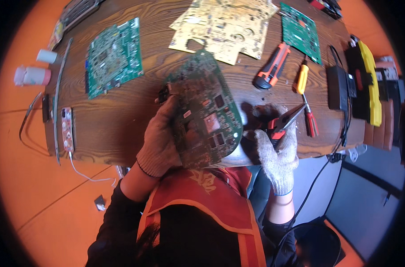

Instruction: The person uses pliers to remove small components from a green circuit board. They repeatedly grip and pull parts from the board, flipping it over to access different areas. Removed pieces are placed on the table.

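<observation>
A large green circuit board (198, 107) with a rounded outline is held up and tilted over the near part of the table. My left hand (160, 138), in a pale knit glove, grips its left edge; the fingers behind the board are hidden. To the right of the board, my gloved right hand (278, 151) is closed around long-nose pliers (284, 122) with red and black handles. Their jaws point up and to the right, away from the board. Just beyond the jaws lies a red-handled screwdriver (311, 122).
On the wooden table (158, 26) lie stacked green boards (115, 60), yellowish boards (224, 31), another green board (300, 31), an orange-black utility knife (272, 66) and a yellow-handled screwdriver (303, 79). A black adapter (337, 87), a yellow-black case (367, 82) and a power strip (67, 129) sit near the sides.
</observation>
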Motion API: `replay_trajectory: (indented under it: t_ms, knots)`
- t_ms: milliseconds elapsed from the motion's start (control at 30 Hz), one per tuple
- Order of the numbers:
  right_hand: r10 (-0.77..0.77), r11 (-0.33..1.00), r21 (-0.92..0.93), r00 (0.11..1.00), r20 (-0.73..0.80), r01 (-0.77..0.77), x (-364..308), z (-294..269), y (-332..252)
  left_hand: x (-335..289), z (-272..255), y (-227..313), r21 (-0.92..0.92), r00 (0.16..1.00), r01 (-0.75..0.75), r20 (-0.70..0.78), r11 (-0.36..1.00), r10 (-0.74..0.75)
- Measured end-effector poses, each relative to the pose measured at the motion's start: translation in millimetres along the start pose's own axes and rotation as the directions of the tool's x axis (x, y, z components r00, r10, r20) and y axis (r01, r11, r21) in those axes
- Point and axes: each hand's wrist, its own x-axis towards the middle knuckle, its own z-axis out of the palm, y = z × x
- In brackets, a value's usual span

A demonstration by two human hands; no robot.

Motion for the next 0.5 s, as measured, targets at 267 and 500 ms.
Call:
replay_trajectory:
  t_ms: [267,500]
  knots:
    - [0.056,0.998,-0.032,0.998,-0.017,-0.057,-8.2,2.7,20.5,-22.8,16.3,6.0,0.441,0.971,0.020,-0.222,0.897,0.087]
    - [-0.266,0.959,-0.118,0.962,-0.054,0.259,-8.9,-7.1,11.7,-36.5,49.4,-7.1,0.670,0.899,0.065,-0.361,0.739,0.249]
